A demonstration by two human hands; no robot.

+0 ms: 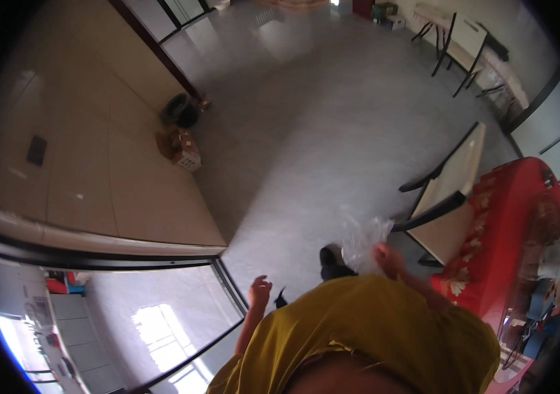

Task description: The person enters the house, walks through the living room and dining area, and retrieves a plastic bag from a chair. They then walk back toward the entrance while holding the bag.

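Observation:
My right hand [389, 259] is closed on a clear plastic bag [362, 238], which hangs in front of me above the floor, left of the chair. My left hand [260, 289] is held out at my left side, beside the dark door frame [229, 284]. Its fingers are loosely bent and slightly apart, with nothing seen in them. Below the bag, a dark shoe [328, 255] of mine shows on the grey floor [293, 164].
Close on my right stand a cream chair [447, 190] with black arms and a table with a red cloth [490, 243], cluttered with items. Cardboard boxes [181, 150] and a dark bin [180, 110] line the left wall. Another chair [465, 46] stands far right.

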